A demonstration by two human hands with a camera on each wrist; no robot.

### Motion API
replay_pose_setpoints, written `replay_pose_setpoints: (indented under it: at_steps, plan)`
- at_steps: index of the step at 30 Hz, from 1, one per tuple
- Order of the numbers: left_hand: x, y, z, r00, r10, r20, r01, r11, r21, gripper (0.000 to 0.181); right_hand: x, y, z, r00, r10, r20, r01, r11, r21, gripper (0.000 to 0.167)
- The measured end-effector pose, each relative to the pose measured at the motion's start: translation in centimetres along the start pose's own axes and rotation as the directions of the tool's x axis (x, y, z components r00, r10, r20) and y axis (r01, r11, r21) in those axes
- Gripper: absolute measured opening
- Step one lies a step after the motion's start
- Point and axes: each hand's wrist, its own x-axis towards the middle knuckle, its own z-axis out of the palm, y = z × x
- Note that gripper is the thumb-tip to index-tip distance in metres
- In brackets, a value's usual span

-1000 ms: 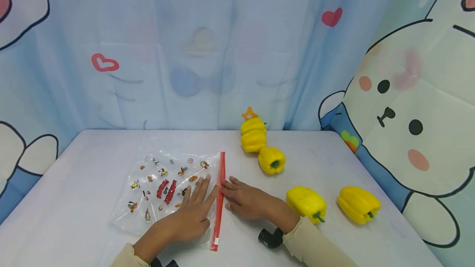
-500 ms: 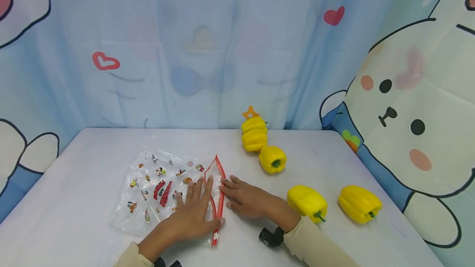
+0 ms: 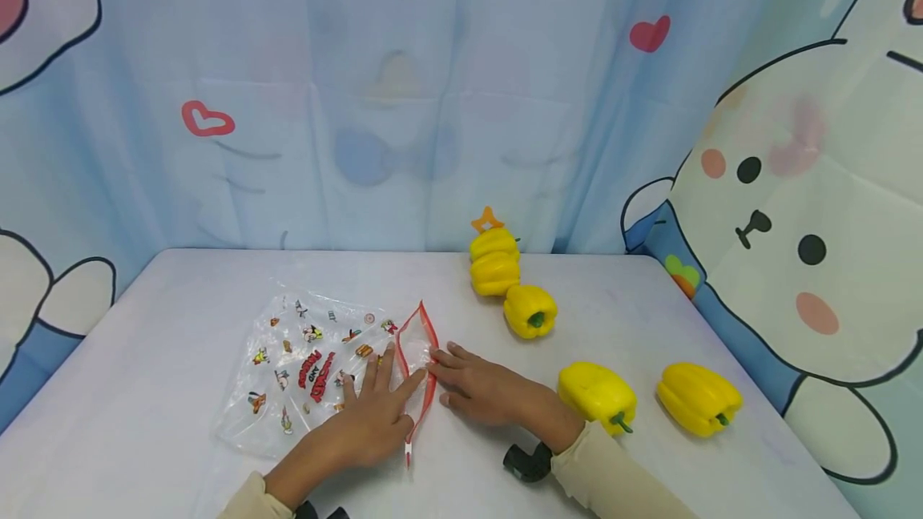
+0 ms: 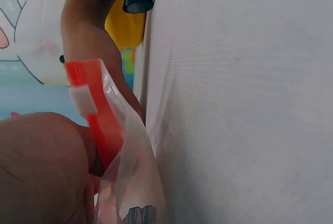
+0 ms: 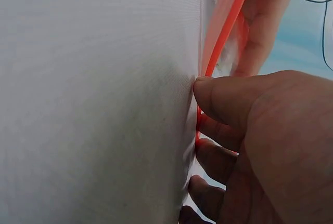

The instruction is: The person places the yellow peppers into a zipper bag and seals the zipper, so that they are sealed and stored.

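Observation:
A clear zip bag (image 3: 288,391) with small cartoon prints lies flat on the table, its red zip edge (image 3: 432,332) parted into a gap. My left hand (image 3: 371,423) rests on the bag near that mouth, fingers spread and fairly straight, the index finger reaching over the opening. Just right of the mouth, my right hand (image 3: 483,387) touches the red edge with its fingertips. In the right wrist view its thumb and fingers (image 5: 218,99) press against the edge at the table. A white zip slider (image 4: 82,101) shows in the left wrist view.
Yellow bell peppers stand about: one (image 3: 597,397) beside my right forearm, another (image 3: 698,399) farther right, and one (image 3: 530,311) in front of two more (image 3: 494,272) near the back edge. A patterned curtain (image 3: 389,102) hangs behind the white table (image 3: 144,359).
The red zip edge, earlier together in one strip, has parted into an open mouth. My left thumb has drawn back from the near end and the index finger now reaches across. My right hand stays put.

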Motion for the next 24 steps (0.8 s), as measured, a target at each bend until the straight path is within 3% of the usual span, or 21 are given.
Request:
replay_pose_setpoints:
  at_steps: [3, 8, 17, 24]
  plan:
    - [0.05, 0.10, -0.11, 1.000, -0.004, -0.012, 0.004, 1.000, 0.002, 0.055, -0.09, -0.09, -0.07, 1.000, 0.000, 0.003, 0.000, 1.000, 0.007, 0.057]
    - [0.17, 0.18, -0.38, 0.998, -0.038, -0.048, 0.036, 0.999, -0.027, 0.069, -0.28, -0.26, -0.23, 1.000, 0.003, 0.011, -0.003, 1.000, 0.013, 0.058]
    - [0.39, -0.41, -0.81, 0.990, -0.040, -0.136, 0.018, 0.987, -0.159, 0.078, -0.33, -0.17, -0.24, 1.000, 0.015, 0.006, -0.015, 1.000, 0.024, 0.059]
    - [0.41, -0.75, -0.98, 0.976, -0.070, -0.208, 0.017, 0.968, -0.250, 0.079, -0.30, 0.08, -0.27, 1.000, 0.007, -0.002, -0.007, 1.000, 0.017, 0.060]
